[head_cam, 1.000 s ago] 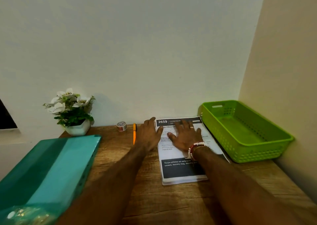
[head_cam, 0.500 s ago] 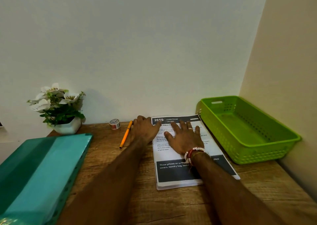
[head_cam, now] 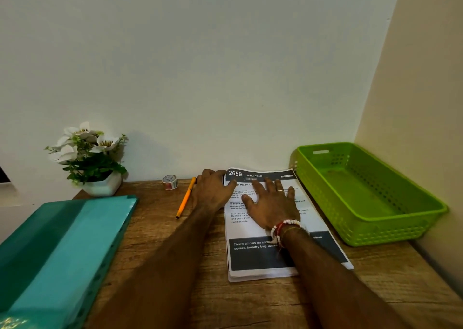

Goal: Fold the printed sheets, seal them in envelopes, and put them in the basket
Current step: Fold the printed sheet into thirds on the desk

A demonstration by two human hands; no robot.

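A stack of printed sheets (head_cam: 241,228) lies on the wooden desk (head_cam: 250,303), its far edge against the wall. My right hand (head_cam: 271,207) rests flat on the top sheet with fingers spread, a beaded bracelet on the wrist. My left hand (head_cam: 213,190) is at the stack's far left corner, thumb on the top sheet and fingers curled over the far edge. The green plastic basket (head_cam: 375,231) stands empty just right of the stack. No envelope is in view.
A teal folder (head_cam: 62,253) fills the near left. An orange pen (head_cam: 185,199) and a small tape roll (head_cam: 170,182) lie left of my left hand. A potted white flower (head_cam: 92,163) stands at the back left. Walls close off the back and right.
My left hand has slid away from me along the stack's left edge to its far corner. The pen has swung from straight to slanted. My right hand has stayed flat on the sheet.
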